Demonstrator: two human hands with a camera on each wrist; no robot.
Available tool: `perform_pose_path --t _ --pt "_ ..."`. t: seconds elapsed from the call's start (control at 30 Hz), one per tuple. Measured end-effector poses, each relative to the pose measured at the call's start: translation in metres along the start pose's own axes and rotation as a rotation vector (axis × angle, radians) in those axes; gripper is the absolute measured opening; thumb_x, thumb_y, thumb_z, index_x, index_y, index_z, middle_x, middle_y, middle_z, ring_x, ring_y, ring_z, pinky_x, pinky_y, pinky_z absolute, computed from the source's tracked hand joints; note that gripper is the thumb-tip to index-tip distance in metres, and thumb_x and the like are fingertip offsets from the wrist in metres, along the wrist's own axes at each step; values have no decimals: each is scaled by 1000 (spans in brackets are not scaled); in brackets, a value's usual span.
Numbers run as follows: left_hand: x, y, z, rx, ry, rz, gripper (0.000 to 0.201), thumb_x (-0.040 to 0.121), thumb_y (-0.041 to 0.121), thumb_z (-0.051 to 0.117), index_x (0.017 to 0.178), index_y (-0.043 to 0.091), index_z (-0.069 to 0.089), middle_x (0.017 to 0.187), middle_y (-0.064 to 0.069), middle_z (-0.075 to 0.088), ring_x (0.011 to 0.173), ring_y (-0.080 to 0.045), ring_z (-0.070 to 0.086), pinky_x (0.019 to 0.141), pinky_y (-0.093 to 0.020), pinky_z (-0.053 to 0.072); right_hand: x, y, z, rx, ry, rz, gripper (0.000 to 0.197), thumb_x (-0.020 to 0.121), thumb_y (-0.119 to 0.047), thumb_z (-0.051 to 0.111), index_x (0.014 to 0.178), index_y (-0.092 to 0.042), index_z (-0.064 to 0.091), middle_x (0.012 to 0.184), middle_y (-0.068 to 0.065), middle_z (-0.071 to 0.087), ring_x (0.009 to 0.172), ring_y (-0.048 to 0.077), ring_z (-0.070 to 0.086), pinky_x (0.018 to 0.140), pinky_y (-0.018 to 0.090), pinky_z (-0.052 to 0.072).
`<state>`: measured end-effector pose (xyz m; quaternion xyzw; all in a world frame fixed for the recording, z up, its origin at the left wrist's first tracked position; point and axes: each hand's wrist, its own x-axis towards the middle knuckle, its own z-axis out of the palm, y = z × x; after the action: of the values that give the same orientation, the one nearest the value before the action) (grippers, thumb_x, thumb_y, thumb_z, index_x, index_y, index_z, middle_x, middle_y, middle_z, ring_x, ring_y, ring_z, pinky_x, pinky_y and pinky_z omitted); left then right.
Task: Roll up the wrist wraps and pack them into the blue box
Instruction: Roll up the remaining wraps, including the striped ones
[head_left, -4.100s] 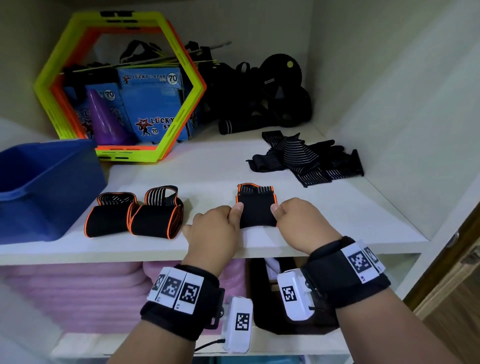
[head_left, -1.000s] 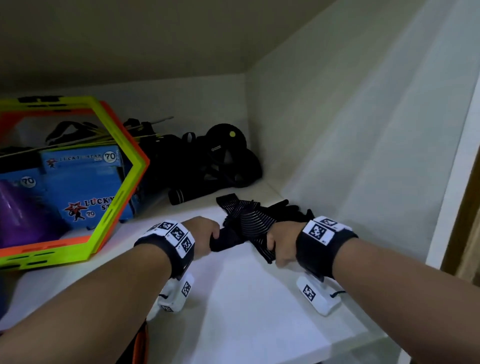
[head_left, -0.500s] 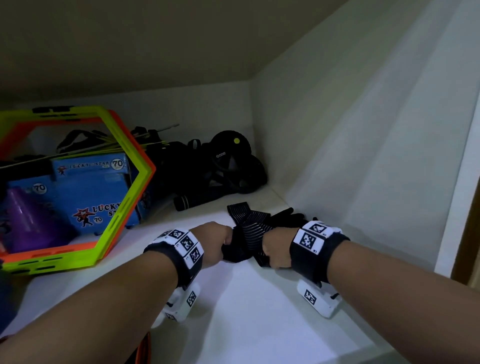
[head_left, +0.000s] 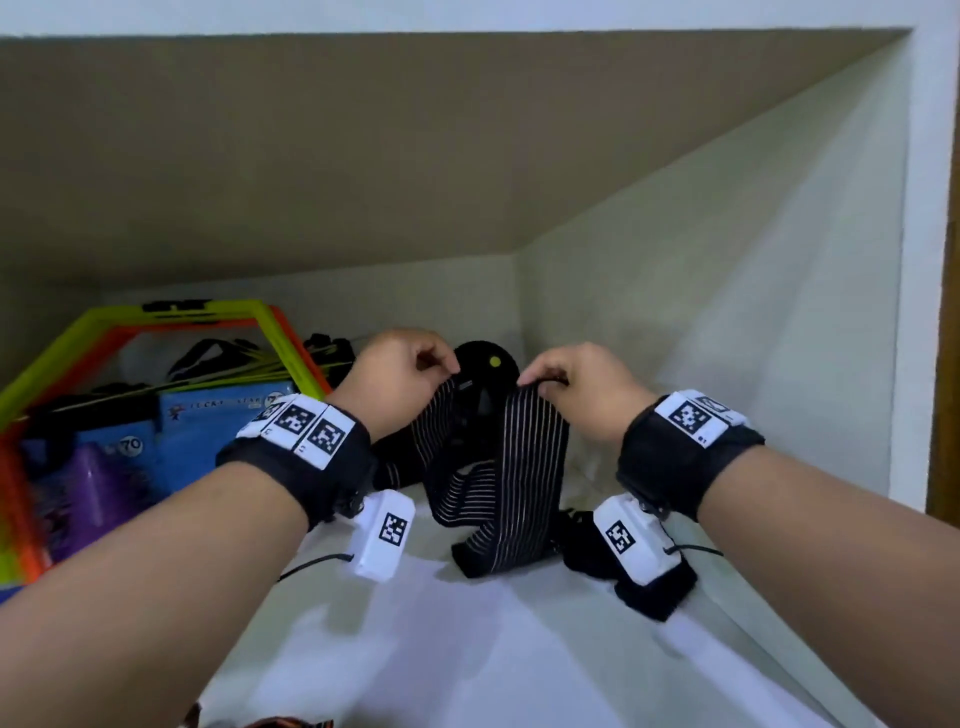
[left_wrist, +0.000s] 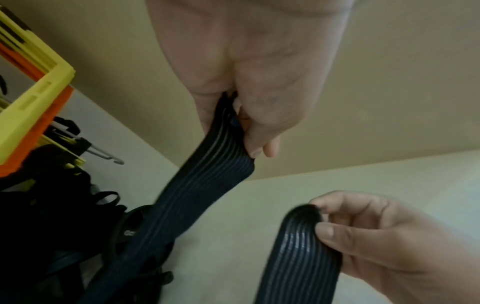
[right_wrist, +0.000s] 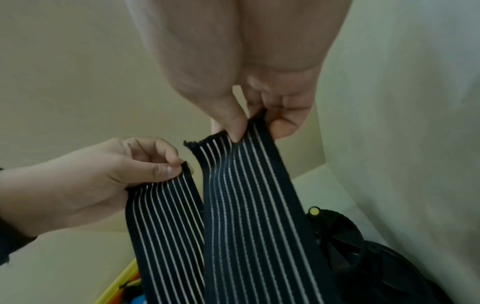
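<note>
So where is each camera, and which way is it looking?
Head: on the head, looking forward and down into the shelf; both forearms and hands show, left hand and right hand lifting the striped wrap.
Left wrist: along the left hand's fingers.
Right wrist: along the right hand's fingers.
Shared: both hands and the wrap appear in all three.

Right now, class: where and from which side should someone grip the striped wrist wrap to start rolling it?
Grip the striped wrist wrap at a free top end, from above. Left hand and right hand each pinch a strip end, and the strips hang down to the shelf, probably easiest rolled downward.
</note>
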<state>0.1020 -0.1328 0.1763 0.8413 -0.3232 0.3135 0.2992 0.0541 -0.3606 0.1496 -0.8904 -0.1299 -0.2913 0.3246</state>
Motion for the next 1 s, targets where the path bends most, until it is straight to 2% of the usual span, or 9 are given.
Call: perform_pose_path --t 0.07,0.13,0.27,0.37,0.47,0.6,0.8,0.9,1.0 --pt "2 10 -7 -43 43 -17 15 88 8 70 79 21 72 84 11 69 80 -6 63 74 -12 47 4 -5 -6 163 114 -5 23 88 -1 67 84 -23 72 85 -6 70 79 8 64 80 22 48" --pt "3 17 -8 -106 60 -65 15 88 10 70 80 22 73 83 11 70 77 -3 63 69 -5 44 5 -9 -8 292 178 -10 28 85 -1 72 76 -28 68 79 -5 70 72 4 63 76 21 50" --pt "-1 27 2 -245 32 -137 25 93 6 64 81 26 72 82 6 72 71 -9 62 61 -7 43 2 -17 -2 447 198 -46 27 81 1 76 74 -25 73 73 -5 72 68 4 64 76 25 52" --pt "-6 33 12 -308 -28 -198 26 95 5 59 89 24 76 87 -1 76 73 -17 61 65 -21 45 -3 -20 8 450 172 -35 24 79 0 78 73 -24 73 72 -6 71 69 6 63 79 30 52" --pt "-10 36 18 -408 -76 -260 32 94 -2 53 93 17 79 86 -2 76 74 -14 64 69 -20 48 -7 -23 17 476 206 12 24 76 0 80 70 -22 70 69 -3 69 64 8 61 76 32 53" --pt "-13 46 18 -679 -70 -310 30 89 -8 49 95 0 77 92 -18 76 88 -23 70 88 -33 52 -8 -21 21 450 263 43 18 74 -5 82 72 -16 69 72 4 71 65 12 62 75 38 56" --pt "-10 50 23 -810 -117 -331 22 85 -3 59 100 0 75 95 -25 73 88 -27 67 90 -36 51 -3 -25 17 445 315 74 24 69 -7 87 71 -17 66 72 7 69 64 13 60 71 36 56" --pt "-9 52 26 -864 -88 -348 25 86 -8 53 101 -4 72 92 -21 72 89 -28 66 88 -35 50 1 -27 16 475 306 55 31 65 -5 89 68 -20 63 71 5 67 63 12 59 67 34 55" --pt "-8 55 28 -924 -52 -349 30 88 -2 46 93 1 75 96 -19 73 96 -27 66 92 -39 49 3 -30 21 467 273 22 34 63 -3 90 66 -22 62 68 2 65 59 10 56 63 28 50"
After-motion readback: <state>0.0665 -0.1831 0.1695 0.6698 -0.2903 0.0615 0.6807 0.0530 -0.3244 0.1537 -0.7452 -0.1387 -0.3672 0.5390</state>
